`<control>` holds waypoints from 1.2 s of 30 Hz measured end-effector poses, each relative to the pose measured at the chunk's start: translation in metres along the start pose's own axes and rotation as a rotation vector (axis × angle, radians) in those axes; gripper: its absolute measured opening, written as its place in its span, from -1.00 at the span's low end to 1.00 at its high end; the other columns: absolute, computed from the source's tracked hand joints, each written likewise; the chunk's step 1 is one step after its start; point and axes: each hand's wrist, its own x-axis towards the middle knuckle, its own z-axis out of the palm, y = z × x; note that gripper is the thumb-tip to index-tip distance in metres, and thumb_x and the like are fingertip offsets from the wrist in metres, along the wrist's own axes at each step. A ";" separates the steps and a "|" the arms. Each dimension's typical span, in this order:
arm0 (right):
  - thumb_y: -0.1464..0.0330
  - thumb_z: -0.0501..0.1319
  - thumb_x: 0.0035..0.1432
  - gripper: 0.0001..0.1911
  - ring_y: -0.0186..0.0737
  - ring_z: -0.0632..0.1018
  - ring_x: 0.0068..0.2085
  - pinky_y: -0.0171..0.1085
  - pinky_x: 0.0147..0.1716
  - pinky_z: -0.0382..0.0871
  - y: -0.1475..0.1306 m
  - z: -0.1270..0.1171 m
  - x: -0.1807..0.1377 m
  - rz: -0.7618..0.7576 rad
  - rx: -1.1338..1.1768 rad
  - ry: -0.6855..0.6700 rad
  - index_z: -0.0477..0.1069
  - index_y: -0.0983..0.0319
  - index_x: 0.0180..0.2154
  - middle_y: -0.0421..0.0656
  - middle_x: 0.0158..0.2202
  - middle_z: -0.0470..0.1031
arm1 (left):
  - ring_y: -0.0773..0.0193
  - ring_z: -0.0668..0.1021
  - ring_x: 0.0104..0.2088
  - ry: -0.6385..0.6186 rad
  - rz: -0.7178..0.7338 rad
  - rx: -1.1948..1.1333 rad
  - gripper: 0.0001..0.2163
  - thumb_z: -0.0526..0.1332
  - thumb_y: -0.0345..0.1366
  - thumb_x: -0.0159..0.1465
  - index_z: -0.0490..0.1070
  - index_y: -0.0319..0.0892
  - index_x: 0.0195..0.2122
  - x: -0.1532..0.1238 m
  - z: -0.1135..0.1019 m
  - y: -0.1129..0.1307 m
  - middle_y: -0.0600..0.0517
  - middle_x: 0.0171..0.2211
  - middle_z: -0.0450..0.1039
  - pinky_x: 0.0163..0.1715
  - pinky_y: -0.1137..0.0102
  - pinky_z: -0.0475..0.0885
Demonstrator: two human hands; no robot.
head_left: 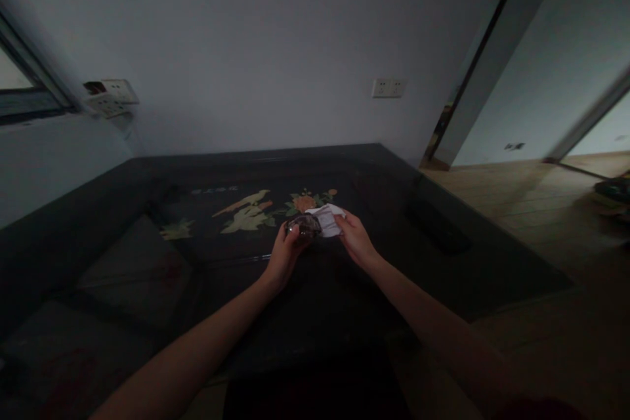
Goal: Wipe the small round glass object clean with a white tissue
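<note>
Both of my hands meet over the middle of a dark table (123, 256). My left hand (284, 254) is closed around a small dark rounded object (304, 225) that looks wrapped in clear film. My right hand (355, 238) pinches a white crumpled label or wrapper (329, 218) with print on it, which joins that dark object. The room is dim, so what the object is stays unclear.
The table top bears a painted bird-and-flower inlay (256, 210). A dark flat remote-like thing (436, 226) lies on its right side. A wall with sockets (388, 87) stands behind, wooden floor (541, 203) and a doorway at right, a window ledge at left.
</note>
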 end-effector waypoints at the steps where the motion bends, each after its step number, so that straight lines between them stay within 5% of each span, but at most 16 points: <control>1: 0.16 0.28 -0.02 -0.66 -0.18 0.54 -0.32 -0.24 -0.30 0.38 0.002 0.002 -0.002 0.002 -0.005 -0.004 0.49 0.23 -0.23 -0.15 -0.33 0.57 | 0.20 0.52 -0.10 -0.005 0.000 -0.004 -0.60 0.37 -0.12 0.05 0.39 -0.16 -0.13 0.000 0.000 0.000 -0.02 -0.10 0.47 -0.02 0.24 0.40; 8: -0.06 0.21 0.05 -0.50 -0.14 0.53 -0.23 -0.21 -0.22 0.37 0.002 0.011 -0.013 -0.077 -0.133 -0.056 0.55 0.24 -0.28 -0.10 -0.29 0.56 | 0.20 0.48 -0.01 -0.005 0.020 -0.027 -0.59 0.38 -0.20 0.06 0.37 -0.13 -0.08 -0.003 0.001 0.002 -0.01 -0.03 0.43 0.07 0.21 0.35; 13: -0.22 -0.08 0.13 -0.26 -0.04 0.53 -0.08 -0.10 -0.09 0.40 -0.012 0.016 -0.017 0.015 -0.060 -0.198 0.55 0.22 -0.19 -0.01 -0.18 0.58 | 0.21 0.48 0.00 -0.004 0.035 -0.035 -0.59 0.37 -0.20 0.07 0.35 -0.12 -0.07 -0.005 0.004 0.004 -0.01 -0.01 0.41 0.09 0.21 0.33; 20: 0.07 0.33 -0.03 -0.56 -0.08 0.53 -0.08 -0.16 -0.08 0.41 -0.014 0.013 -0.015 -0.015 -0.142 -0.078 0.50 0.16 -0.15 -0.10 -0.09 0.56 | 0.21 0.47 -0.01 -0.044 0.006 -0.011 -0.52 0.41 -0.20 0.02 0.35 -0.12 -0.04 -0.011 0.007 0.006 0.00 -0.02 0.42 0.08 0.25 0.33; 29: -0.03 0.10 0.17 -0.46 -0.10 0.44 0.11 -0.13 0.10 0.34 0.003 0.023 -0.023 -0.021 -0.117 -0.224 0.34 0.09 0.09 -0.13 0.11 0.41 | 0.15 0.47 0.01 -0.123 0.058 0.178 -0.41 0.40 -0.17 0.04 0.27 -0.12 0.08 -0.013 0.000 0.001 -0.08 0.03 0.40 0.09 0.26 0.30; 36: -0.10 0.04 0.19 -0.34 -0.10 0.38 0.13 -0.11 0.18 0.20 0.002 0.020 -0.031 -0.199 -0.348 -0.276 0.16 0.12 0.19 -0.05 0.15 0.30 | 0.17 0.44 0.01 -0.171 0.063 0.268 -0.47 0.40 -0.21 0.06 0.27 -0.09 0.05 -0.016 -0.001 0.004 -0.04 0.02 0.37 0.06 0.32 0.30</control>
